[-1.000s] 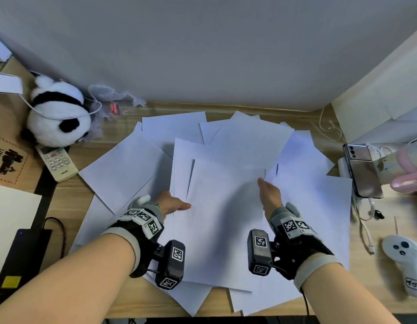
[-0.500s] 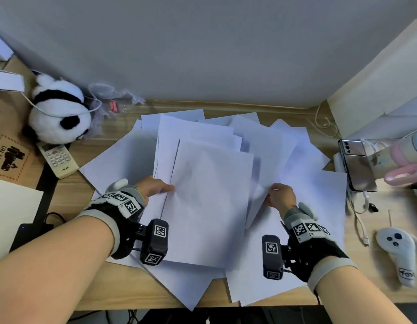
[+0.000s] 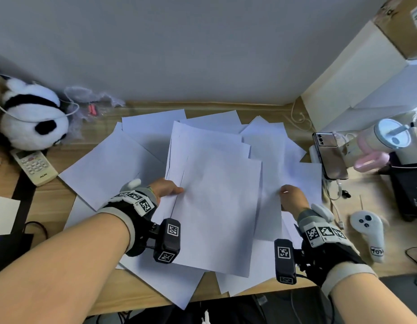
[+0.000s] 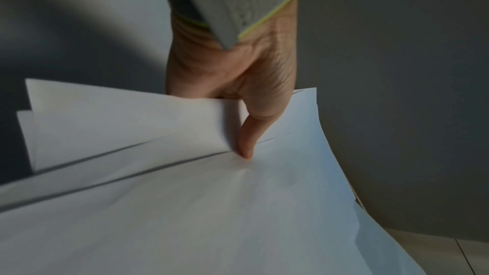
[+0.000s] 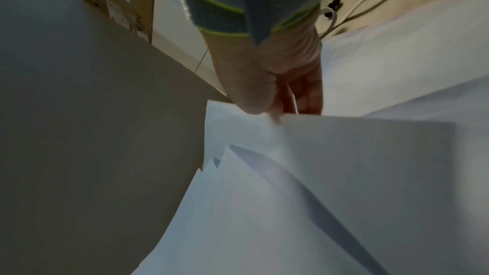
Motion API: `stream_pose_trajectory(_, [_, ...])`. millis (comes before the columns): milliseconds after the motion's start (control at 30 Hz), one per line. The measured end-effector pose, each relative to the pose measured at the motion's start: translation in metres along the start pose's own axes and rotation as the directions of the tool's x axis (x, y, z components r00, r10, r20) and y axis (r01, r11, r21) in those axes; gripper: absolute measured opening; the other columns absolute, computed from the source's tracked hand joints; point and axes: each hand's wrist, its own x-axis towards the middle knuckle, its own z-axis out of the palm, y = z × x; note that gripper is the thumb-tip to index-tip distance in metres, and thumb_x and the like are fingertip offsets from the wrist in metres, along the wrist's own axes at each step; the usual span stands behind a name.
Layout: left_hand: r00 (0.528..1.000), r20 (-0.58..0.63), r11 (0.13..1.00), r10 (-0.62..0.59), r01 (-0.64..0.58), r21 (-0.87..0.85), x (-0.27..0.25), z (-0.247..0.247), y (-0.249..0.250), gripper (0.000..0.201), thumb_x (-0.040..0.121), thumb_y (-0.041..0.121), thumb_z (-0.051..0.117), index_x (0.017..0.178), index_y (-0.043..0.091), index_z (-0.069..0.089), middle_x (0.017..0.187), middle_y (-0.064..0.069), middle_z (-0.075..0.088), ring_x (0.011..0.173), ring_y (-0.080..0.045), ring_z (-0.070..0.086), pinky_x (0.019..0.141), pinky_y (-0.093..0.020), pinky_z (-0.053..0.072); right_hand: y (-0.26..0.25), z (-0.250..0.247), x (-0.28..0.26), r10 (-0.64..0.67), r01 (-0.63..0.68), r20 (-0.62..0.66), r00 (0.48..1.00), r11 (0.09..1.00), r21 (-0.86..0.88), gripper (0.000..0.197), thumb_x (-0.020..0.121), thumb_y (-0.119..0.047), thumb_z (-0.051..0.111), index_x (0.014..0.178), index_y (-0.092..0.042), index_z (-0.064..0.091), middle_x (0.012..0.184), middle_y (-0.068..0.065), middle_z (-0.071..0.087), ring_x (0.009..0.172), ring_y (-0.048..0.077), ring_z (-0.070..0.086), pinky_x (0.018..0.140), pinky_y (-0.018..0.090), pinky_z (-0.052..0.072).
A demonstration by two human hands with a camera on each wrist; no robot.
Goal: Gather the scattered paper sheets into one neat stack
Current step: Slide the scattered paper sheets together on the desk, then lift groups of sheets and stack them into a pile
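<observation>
While the left hand (image 3: 166, 189) pinches the left edge of a loose bundle of white paper sheets (image 3: 216, 202), thumb on top and fingers tucked beneath, the right hand (image 3: 292, 199) grips the right edge of a second clutch of white sheets (image 3: 270, 183) that overlaps the bundle's right side. From the left wrist view the thumb (image 4: 247, 135) presses down onto the top sheet, with several page edges fanned out unevenly below it. From the right wrist view the fingers (image 5: 308, 93) are curled under the paper and the thumb lies over it, so that hand is clamped on the sheets too.

Both held groups sit over the middle of the wooden desk (image 3: 50, 202), above more white sheets (image 3: 104, 167) lying flat and spread toward the left edge, the back edge and the front edge, where some corners overhang.

Near the back left corner rests a black-and-white plush panda (image 3: 29, 115) with a white remote control (image 3: 34, 167) just in front of it. Toward the right edge stand a dark smartphone (image 3: 331, 157) and a white game controller (image 3: 368, 232).
</observation>
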Motion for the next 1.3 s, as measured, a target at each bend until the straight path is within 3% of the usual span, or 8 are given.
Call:
stream_pose_trajectory(233, [0.992, 0.116, 0.993, -0.056, 0.068, -0.1, 0.006, 0.012, -0.009, 0.016, 0.084, 0.008, 0.065, 0.096, -0.001, 0.063, 0.103, -0.015, 0.062, 0.097, -0.027, 0.059, 0.103, -0.043, 0.045, 0.008, 0.014, -0.003, 0.065, -0.031, 0.11, 0.992, 0.959, -0.28, 0.019, 0.088, -0.012, 0.044, 0.091, -0.01, 0.063, 0.104, 0.012, 0.054, 0.09, 0.025, 0.049, 0.081, 0.027, 0.038])
stream_pose_trajectory(367, [0.99, 0.127, 0.986, -0.065, 0.083, -0.142, -0.003, 0.02, -0.009, 0.016, 0.092, 0.0, 0.05, 0.077, 0.006, 0.049, 0.076, -0.008, 0.056, 0.067, -0.019, 0.055, 0.069, -0.036, 0.05, 0.006, 0.018, -0.004, 0.062, -0.034, 0.122, 0.991, 0.974, -0.222, 0.029, 0.086, -0.012, 0.048, 0.057, -0.01, 0.043, 0.079, 0.015, 0.049, 0.074, 0.026, 0.041, 0.069, 0.029, 0.032])
stream_pose_trajectory(500, [0.987, 0.133, 0.984, -0.093, 0.111, -0.138, -0.005, 0.024, -0.008, 0.017, 0.094, 0.0, 0.043, 0.08, 0.007, 0.048, 0.076, -0.006, 0.053, 0.069, -0.019, 0.053, 0.089, -0.041, 0.047, 0.003, 0.019, -0.012, 0.068, -0.084, 0.181, 0.981, 0.993, 0.083, 0.039, 0.089, -0.03, 0.057, 0.058, -0.012, 0.043, 0.061, 0.004, 0.035, 0.056, 0.018, 0.032, 0.056, 0.027, 0.026])
stream_pose_trajectory(567, [0.981, 0.167, 0.982, -0.096, 0.12, -0.143, -0.006, 0.027, -0.008, 0.018, 0.096, 0.0, 0.039, 0.081, 0.007, 0.047, 0.078, -0.005, 0.052, 0.071, -0.019, 0.053, 0.09, -0.041, 0.045, 0.004, 0.02, -0.014, 0.044, -0.083, 0.247, 0.968, 0.985, 0.149, 0.043, 0.087, -0.04, 0.059, 0.094, 0.001, 0.063, 0.084, 0.007, 0.051, 0.076, 0.021, 0.048, 0.072, 0.028, 0.036])
stream_pose_trajectory(667, [0.977, 0.196, 0.979, -0.087, 0.12, -0.164, -0.01, 0.031, -0.008, 0.015, 0.097, 0.002, 0.037, 0.088, 0.005, 0.048, 0.081, -0.006, 0.054, 0.071, -0.02, 0.054, 0.073, -0.036, 0.048, 0.01, 0.03, -0.017, 0.012, -0.069, 0.342, 0.94, 0.986, 0.155, 0.075, 0.083, -0.041, 0.065, 0.138, 0.001, 0.036, 0.135, 0.008, 0.046, 0.128, 0.025, 0.044, 0.107, 0.032, 0.03])
stream_pose_trajectory(833, [0.963, 0.263, 0.976, -0.05, 0.102, -0.19, -0.013, 0.033, -0.011, 0.005, 0.095, 0.012, 0.052, 0.094, 0.008, 0.054, 0.087, -0.004, 0.06, 0.081, -0.018, 0.059, 0.082, -0.034, 0.049, 0.011, 0.026, -0.019, -0.059, -0.012, 0.305, 0.951, 0.974, 0.228, 0.039, 0.085, -0.006, 0.064, 0.121, 0.006, 0.055, 0.12, 0.015, 0.061, 0.102, 0.025, 0.058, 0.093, 0.036, 0.046])
stream_pose_trajectory(1100, [0.951, 0.263, 0.932, 0.161, -0.058, -0.359, -0.012, 0.03, 0.001, 0.117, 0.042, 0.046, 0.091, 0.139, 0.004, 0.043, 0.132, -0.012, 0.06, 0.118, -0.024, 0.06, 0.101, -0.043, 0.048, -0.014, -0.035, -0.027, -0.272, 0.135, 0.194, 0.942, 0.842, 0.523, 0.013, 0.087, 0.001, 0.058, 0.096, -0.008, 0.062, 0.072, -0.003, 0.068, 0.05, -0.003, 0.063, 0.053, 0.01, 0.051])
stream_pose_trajectory(1300, [0.874, -0.015, 0.751, 0.486, -0.426, -0.504, -0.045, 0.0, 0.051, 0.024, 0.075, -0.003, 0.072, 0.1, -0.002, 0.068, 0.088, -0.007, 0.077, 0.076, -0.014, 0.073, 0.094, -0.038, 0.053, -0.058, -0.04, -0.053, -0.434, 0.178, 0.126, 0.892, 0.593, 0.785, 0.011, 0.086, -0.007, 0.058, 0.092, -0.013, 0.065, 0.073, -0.008, 0.075, 0.068, 0.005, 0.069, 0.069, 0.019, 0.057])
